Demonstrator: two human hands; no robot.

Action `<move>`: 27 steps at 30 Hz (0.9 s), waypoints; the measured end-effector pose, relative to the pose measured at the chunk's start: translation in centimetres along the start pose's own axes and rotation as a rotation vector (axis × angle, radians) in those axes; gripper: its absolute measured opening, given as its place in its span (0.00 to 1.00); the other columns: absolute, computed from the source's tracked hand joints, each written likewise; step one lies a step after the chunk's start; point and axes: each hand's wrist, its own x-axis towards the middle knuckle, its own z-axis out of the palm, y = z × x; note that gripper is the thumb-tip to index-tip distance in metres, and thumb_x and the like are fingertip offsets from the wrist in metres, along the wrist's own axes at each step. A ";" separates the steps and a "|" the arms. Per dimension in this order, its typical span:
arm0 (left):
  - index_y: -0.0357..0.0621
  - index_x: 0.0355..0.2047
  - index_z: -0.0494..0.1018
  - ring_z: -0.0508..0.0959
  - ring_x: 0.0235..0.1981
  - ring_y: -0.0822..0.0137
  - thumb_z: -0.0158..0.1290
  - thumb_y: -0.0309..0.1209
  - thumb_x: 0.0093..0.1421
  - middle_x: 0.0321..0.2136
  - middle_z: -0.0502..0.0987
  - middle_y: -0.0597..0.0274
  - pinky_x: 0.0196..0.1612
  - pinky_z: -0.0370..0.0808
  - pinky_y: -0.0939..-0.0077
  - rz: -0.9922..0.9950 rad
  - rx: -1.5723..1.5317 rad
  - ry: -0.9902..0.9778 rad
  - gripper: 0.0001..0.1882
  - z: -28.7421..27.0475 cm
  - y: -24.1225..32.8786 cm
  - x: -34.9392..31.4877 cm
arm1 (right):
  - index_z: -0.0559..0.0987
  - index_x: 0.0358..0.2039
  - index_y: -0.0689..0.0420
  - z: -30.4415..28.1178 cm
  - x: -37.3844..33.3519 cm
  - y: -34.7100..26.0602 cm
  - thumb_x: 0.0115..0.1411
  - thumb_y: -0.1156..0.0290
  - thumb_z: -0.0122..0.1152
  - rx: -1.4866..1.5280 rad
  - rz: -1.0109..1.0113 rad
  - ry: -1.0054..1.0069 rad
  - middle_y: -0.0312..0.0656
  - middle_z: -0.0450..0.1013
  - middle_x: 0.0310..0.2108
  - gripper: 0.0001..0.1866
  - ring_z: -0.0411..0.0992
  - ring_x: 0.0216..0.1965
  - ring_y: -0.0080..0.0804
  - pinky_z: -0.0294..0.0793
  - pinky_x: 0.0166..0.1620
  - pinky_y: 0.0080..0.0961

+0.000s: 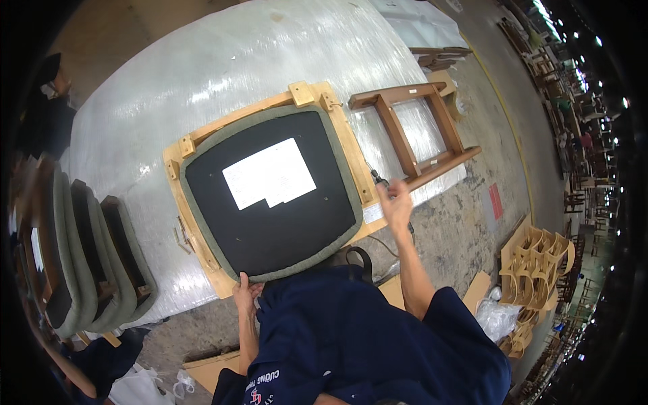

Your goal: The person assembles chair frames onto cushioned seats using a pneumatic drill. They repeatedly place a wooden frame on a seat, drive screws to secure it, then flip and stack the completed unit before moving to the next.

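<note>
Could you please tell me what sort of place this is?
Probably a furniture factory: an upholstered seat lies underside up on a pale wooden frame, padded seats stand at left, and a brown wooden frame lies nearby.

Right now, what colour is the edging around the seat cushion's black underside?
The edging is grey-green, showing best in the head view.

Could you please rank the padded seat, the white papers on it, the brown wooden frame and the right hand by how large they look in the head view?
1. Padded seat
2. Brown wooden frame, taken by its outer outline
3. White papers, together
4. Right hand, slightly blurred but clearly smallest
</note>
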 end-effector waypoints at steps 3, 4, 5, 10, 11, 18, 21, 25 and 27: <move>0.25 0.51 0.71 0.83 0.35 0.61 0.53 0.63 0.65 0.38 0.80 0.48 0.38 0.82 0.72 -0.076 0.078 0.027 0.43 -0.1 1.0 0.1 | 0.78 0.51 0.68 -3.0 6.5 5.2 0.53 0.48 0.76 -0.052 0.191 0.358 0.52 0.78 0.35 0.37 0.78 0.40 0.46 0.77 0.47 0.40; 0.25 0.52 0.70 0.83 0.36 0.61 0.52 0.65 0.65 0.38 0.80 0.48 0.39 0.81 0.71 -0.087 0.091 0.060 0.44 0.1 1.2 0.0 | 0.77 0.52 0.70 -3.1 8.8 7.0 0.53 0.46 0.75 -0.203 0.273 0.507 0.54 0.77 0.37 0.40 0.78 0.42 0.48 0.76 0.49 0.40; 0.25 0.54 0.70 0.83 0.39 0.58 0.49 0.69 0.64 0.42 0.79 0.46 0.41 0.81 0.69 -0.082 0.117 0.065 0.49 0.2 1.3 -0.2 | 0.76 0.53 0.72 -3.1 10.9 8.7 0.53 0.45 0.75 -0.376 0.367 0.659 0.56 0.77 0.39 0.43 0.77 0.44 0.50 0.75 0.52 0.40; 0.23 0.58 0.67 0.83 0.40 0.55 0.52 0.64 0.65 0.50 0.77 0.40 0.41 0.80 0.69 -0.037 0.207 0.251 0.47 2.0 0.3 -1.7 | 0.74 0.49 0.79 -4.4 17.6 14.9 0.51 0.54 0.75 0.488 0.879 0.130 0.56 0.78 0.43 0.39 0.79 0.46 0.51 0.79 0.44 0.58; 0.24 0.58 0.67 0.84 0.39 0.55 0.53 0.63 0.65 0.49 0.77 0.41 0.40 0.80 0.69 -0.028 0.235 0.288 0.46 2.4 -0.1 -2.2 | 0.75 0.49 0.79 -4.5 18.3 15.5 0.50 0.57 0.75 0.491 0.882 0.075 0.56 0.78 0.43 0.38 0.79 0.45 0.51 0.79 0.42 0.60; 0.30 0.57 0.72 0.83 0.38 0.60 0.58 0.48 0.68 0.43 0.82 0.49 0.40 0.79 0.72 0.075 0.351 0.386 0.31 2.9 1.0 -7.1 | 0.83 0.34 0.75 -8.7 18.0 14.4 0.44 0.62 0.72 0.282 0.789 0.137 0.54 0.81 0.36 0.25 0.80 0.37 0.40 0.77 0.41 0.36; 0.30 0.54 0.73 0.83 0.35 0.65 0.58 0.48 0.68 0.43 0.82 0.51 0.36 0.79 0.74 0.173 0.334 0.397 0.30 4.9 3.6 -7.8 | 0.82 0.34 0.74 -11.1 16.9 11.5 0.45 0.64 0.72 0.276 0.614 0.090 0.51 0.81 0.34 0.23 0.79 0.34 0.38 0.77 0.40 0.35; 0.34 0.58 0.73 0.82 0.43 0.66 0.55 0.44 0.71 0.48 0.82 0.50 0.47 0.79 0.75 0.306 0.199 0.205 0.26 10.1 7.2 -7.3 | 0.82 0.35 0.71 -11.2 17.3 5.3 0.48 0.68 0.72 0.312 0.307 -0.134 0.46 0.80 0.31 0.19 0.78 0.31 0.33 0.77 0.36 0.29; 0.35 0.59 0.72 0.82 0.43 0.67 0.55 0.41 0.71 0.48 0.82 0.51 0.46 0.78 0.76 0.358 0.207 0.111 0.24 12.7 9.2 -6.7 | 0.82 0.36 0.70 -10.1 17.9 1.3 0.48 0.71 0.70 0.366 0.187 -0.310 0.47 0.80 0.30 0.17 0.78 0.31 0.32 0.77 0.37 0.27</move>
